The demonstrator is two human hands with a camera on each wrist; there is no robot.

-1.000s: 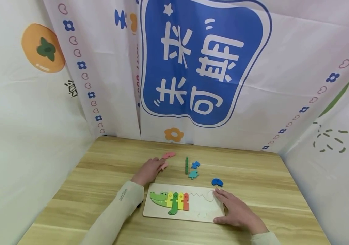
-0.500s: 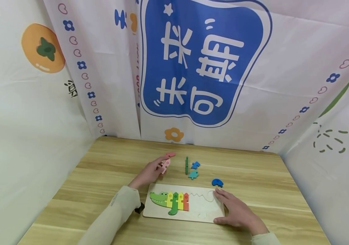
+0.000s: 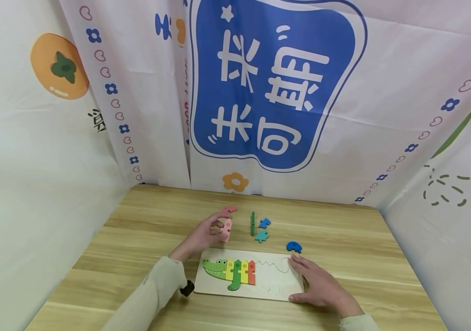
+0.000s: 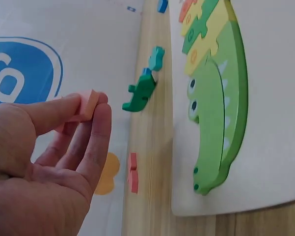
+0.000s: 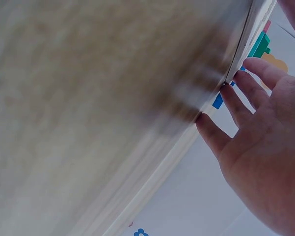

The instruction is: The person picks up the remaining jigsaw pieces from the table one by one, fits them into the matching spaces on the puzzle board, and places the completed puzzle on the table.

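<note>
My left hand (image 3: 207, 233) pinches a light pink puzzle piece (image 3: 227, 229) between thumb and fingers, above the table behind the board; in the left wrist view the pink piece (image 4: 89, 104) shows edge-on at the fingertips. The wooden puzzle board (image 3: 278, 285) lies in front, with a green crocodile head (image 3: 214, 267) and yellow, green and red body pieces set in its left half. Outlines are drawn on its bare right half. My right hand (image 3: 318, 282) rests with spread fingers on the board's right end; the right wrist view shows its fingertips (image 5: 204, 119) at the board edge.
Behind the board lie a darker pink piece (image 3: 230, 209), a green piece (image 3: 252, 224) standing on edge, a blue piece (image 3: 264, 223), a teal piece (image 3: 262, 236) and a dark blue curved piece (image 3: 294, 247). A printed curtain (image 3: 156, 138) hangs behind the wooden table (image 3: 144, 216).
My left hand has picked the light pink piece up from the table, turned it upright and drawn it slightly toward the board. The right hand stays where it was.
</note>
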